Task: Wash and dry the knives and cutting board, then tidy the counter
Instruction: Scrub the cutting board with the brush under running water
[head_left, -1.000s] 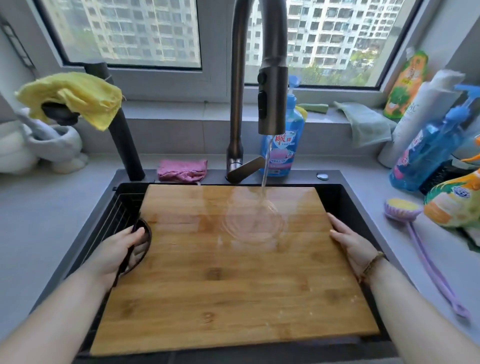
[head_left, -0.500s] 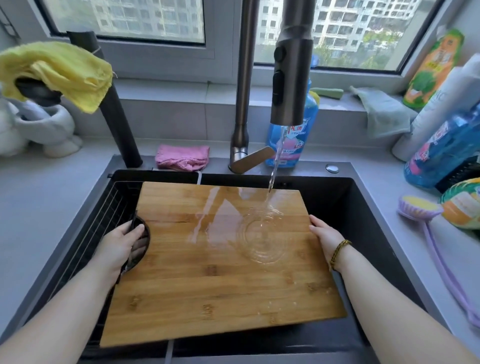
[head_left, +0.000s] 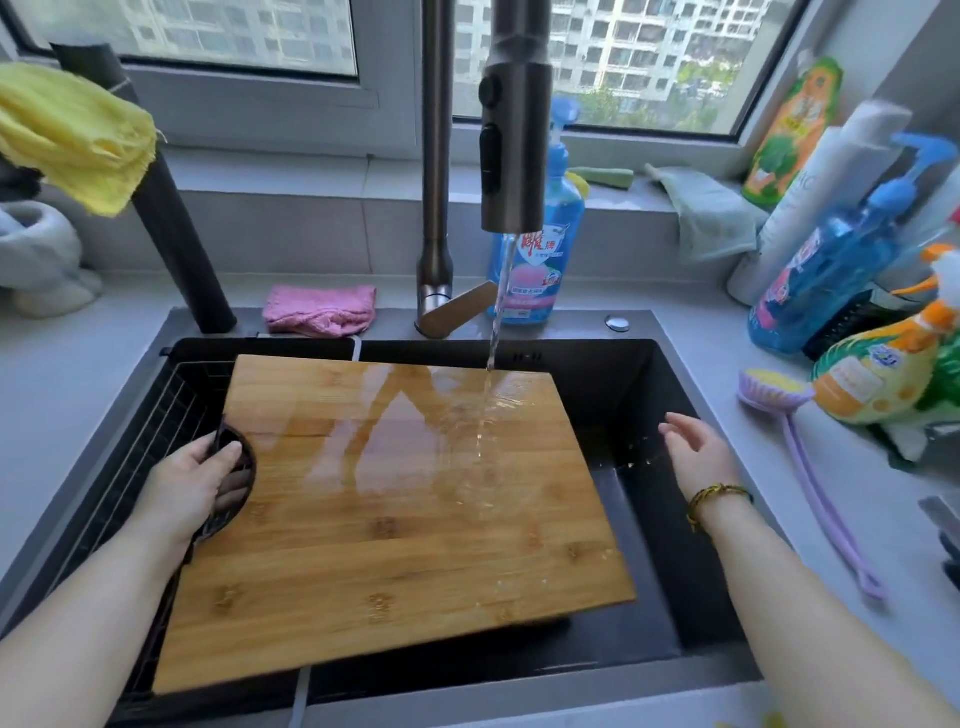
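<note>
The black sink (head_left: 649, 395) held the cutting board (head_left: 395, 509) laid across its left side, and water from the faucet (head_left: 514, 156) struck the board's far right part. My left hand (head_left: 192, 483) gripped the board through its handle hole. My right hand (head_left: 696, 452) hung open just off the right edge, touching nothing. I judged the drier near half needed sliding under the stream. The dish soap bottle (head_left: 540, 249) stood behind the faucet, the long brush (head_left: 779, 387) lay on the right counter and the pink cloth (head_left: 319, 309) behind the sink, all reachable. No knives showed.

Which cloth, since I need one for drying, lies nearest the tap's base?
The pink cloth, on the sink's back rim just left of the tap; the yellow cloth hangs far left, the green cloth lies on the sill.
</note>
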